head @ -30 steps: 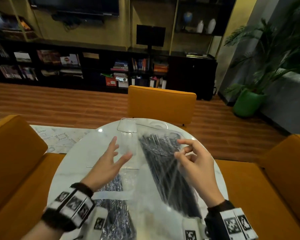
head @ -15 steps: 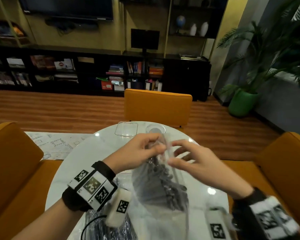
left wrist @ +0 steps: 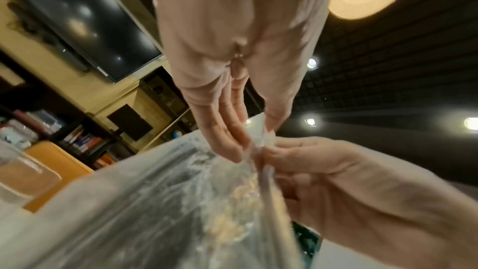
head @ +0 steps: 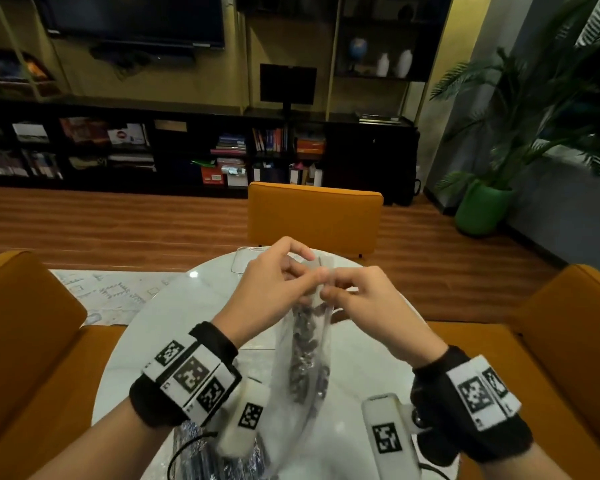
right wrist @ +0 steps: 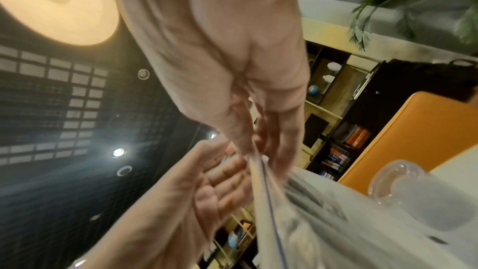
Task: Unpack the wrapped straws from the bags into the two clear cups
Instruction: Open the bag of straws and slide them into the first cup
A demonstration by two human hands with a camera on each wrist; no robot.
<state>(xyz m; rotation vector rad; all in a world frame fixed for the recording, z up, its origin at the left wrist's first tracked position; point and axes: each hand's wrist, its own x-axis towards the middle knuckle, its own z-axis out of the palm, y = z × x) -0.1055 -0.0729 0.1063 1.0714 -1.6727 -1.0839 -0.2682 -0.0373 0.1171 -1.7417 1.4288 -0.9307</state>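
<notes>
I sat at a round white marble table [head: 160,327], and everything else took its place from it. Straight across the table stood an orange chair [head: 314,216], and the orange arms of two more flanked the table on either side. Beyond the far chair ran wood flooring up to a long black shelf unit [head: 187,147] crowded with books and boxes, a dark screen [head: 132,19] on the wall above it. Off past the table's far right side a palm grew in a green pot [head: 480,209].

Above the table's middle I held a clear plastic bag [head: 305,362] upright, its top raised toward the far edge and its bottom trailing down toward me. Through the film the dark wrapped straws [head: 307,344] showed as a packed, glinting bundle. My left hand [head: 274,289] and right hand [head: 371,306] met at the bag's top edge, each pinching the film between thumb and fingertips, almost touching each other. On the table nearest me, under my left wrist, lay a second bag of straws [head: 194,455], shiny and crinkled. Near the table's far edge, partly hidden behind my hands, stood a squarish clear cup [head: 243,261]; the right wrist view showed a round clear cup [right wrist: 398,179] just beyond the bag.
</notes>
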